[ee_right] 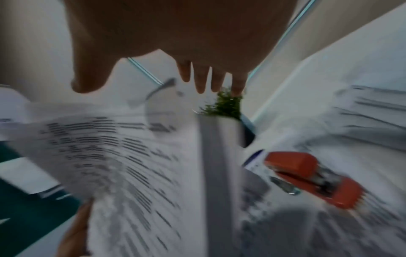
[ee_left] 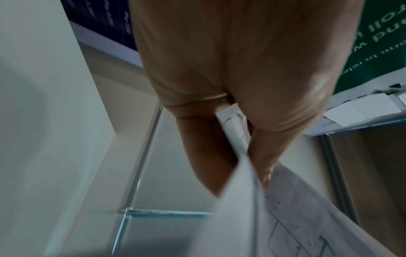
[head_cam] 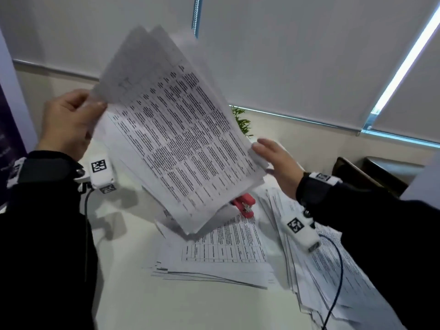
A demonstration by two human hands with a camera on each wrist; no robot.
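The head camera is looking forward and down over the desk (head_cam: 133,294), taking in the raised paper sheaf (head_cam: 176,144). The left wrist camera is peering close along the left grip (ee_left: 230,78) at the sheaf's edge. The right wrist camera (badly blurred) is facing its printed side, sharing the red stapler (ee_right: 312,177), lower right, with the head view.

Sheaf (head_cam: 176,129) held above table (head_cam: 133,294): left hand (head_cam: 69,120) at its 9 o'clock edge, right hand (head_cam: 278,163) at 4 o'clock. Stapler (head_cam: 245,206) beneath, at 12 o'clock of flat pile (head_cam: 221,253); second pile (head_cam: 316,277) at 3 o'clock.
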